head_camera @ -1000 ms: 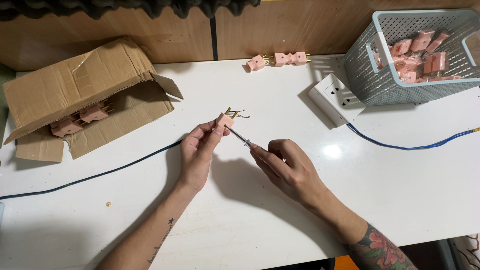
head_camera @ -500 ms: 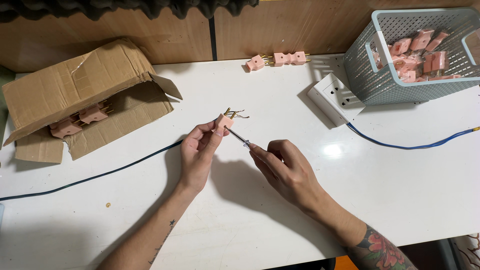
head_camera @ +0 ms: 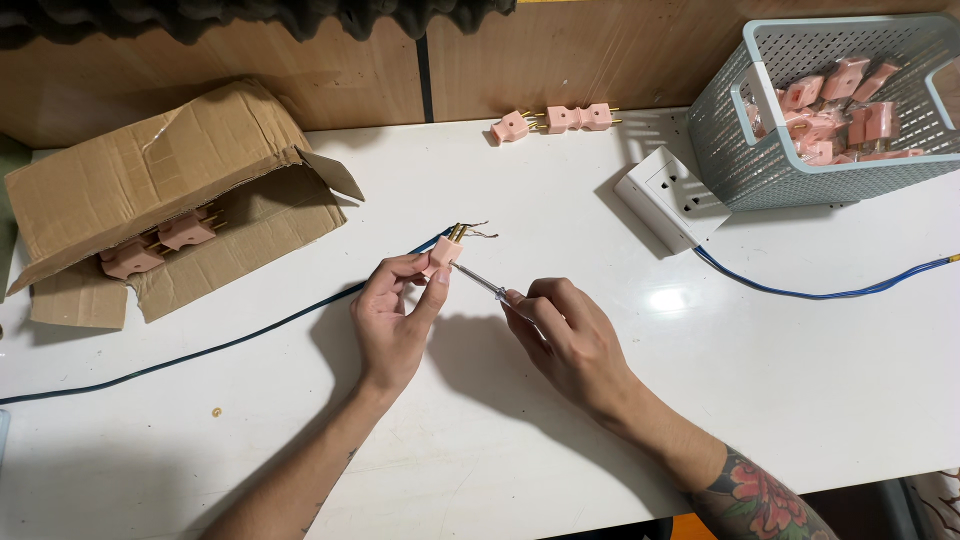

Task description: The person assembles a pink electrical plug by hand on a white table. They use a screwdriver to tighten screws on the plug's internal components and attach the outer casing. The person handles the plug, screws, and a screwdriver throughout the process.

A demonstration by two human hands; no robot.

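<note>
Above white table [head_camera: 600,250], left hand [head_camera: 392,325] pinching pink plug [head_camera: 443,253], right hand [head_camera: 565,335] gripping screwdriver [head_camera: 478,281]

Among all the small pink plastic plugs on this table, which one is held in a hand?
The pink plastic plug pinched in the left hand, with the thin screwdriver from the right hand against it. The others lie in the cardboard box, the grey basket or by the wall.

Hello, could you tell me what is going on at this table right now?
A person sits at a white table. The left hand pinches a pink plug with brass prongs, and the right hand holds a screwdriver with its tip at the plug. A dark cable runs off to the left. More pink plugs lie in an open cardboard box and a grey basket, beside a white socket.
</note>
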